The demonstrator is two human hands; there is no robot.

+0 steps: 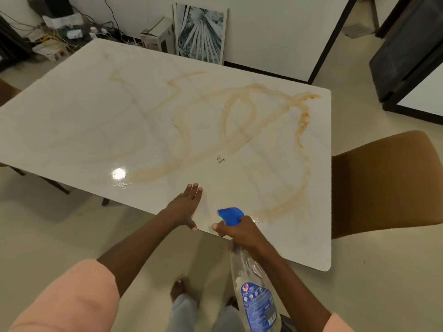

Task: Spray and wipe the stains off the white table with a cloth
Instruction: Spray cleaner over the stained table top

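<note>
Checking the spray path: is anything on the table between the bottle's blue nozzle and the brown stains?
Nothing visible. The right hand holds the clear spray bottle; bare white tabletop separates it from the brown smeared stains.

Worktop (72, 121) surface flat, nothing standing on it; brown smear stains (239, 116) and wet patches only, no barrier to sweeping pass. Near edge: left hand (185, 207) lies flat with fingers straight, right hand (239, 230) just beside it gripping spray bottle (256, 298), which hangs below worktop edge. Brown chair (388, 183) close against right side. Framed picture (201, 34) and cardboard box (155, 37) lean at wall past far edge. Cable clutter (60, 37) on floor at far left corner. Open floor along near side.
</note>
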